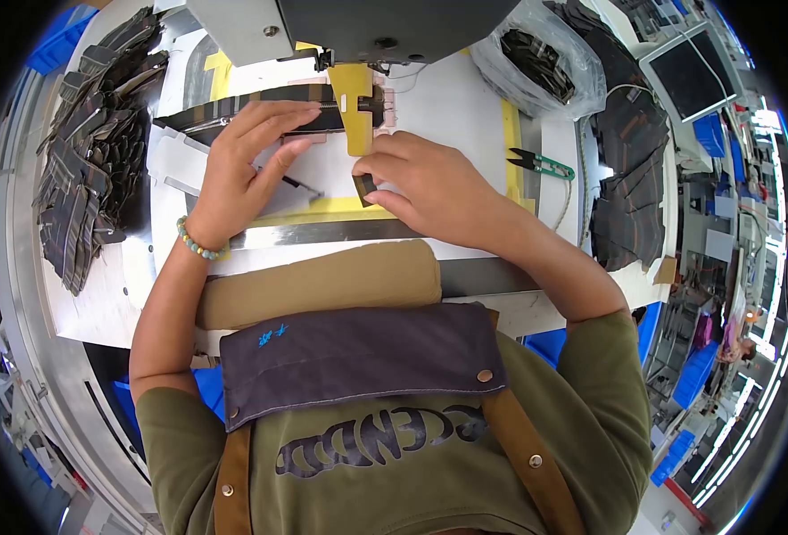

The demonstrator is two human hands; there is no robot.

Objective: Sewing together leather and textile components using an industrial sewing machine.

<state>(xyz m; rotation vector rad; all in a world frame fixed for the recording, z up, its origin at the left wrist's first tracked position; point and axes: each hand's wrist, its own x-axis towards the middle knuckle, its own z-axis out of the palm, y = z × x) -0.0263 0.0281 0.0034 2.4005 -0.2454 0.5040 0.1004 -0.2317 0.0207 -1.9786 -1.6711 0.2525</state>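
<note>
My left hand [247, 165] lies with its fingers stretched out over a dark striped fabric strip [215, 109], which seems to have a zipper along it. The strip runs under the yellow plate [354, 120] below the grey sewing machine head [385, 27]. My left thumb is spread away from the fingers. Just in front of the yellow plate, my right hand [434, 183] is closed, pinching a small dark brown fabric piece [363, 189] between thumb and fingers. Part of that piece is hidden by the fingers.
Striped fabric pieces [95, 160] are heaped at the left. Green-handled thread snips [544, 166] lie at the right. Beyond them are a clear plastic bag [536, 58] with fabric, more dark fabric [630, 169] and a screen [693, 71]. A tan padded roll [322, 278] lines the front edge.
</note>
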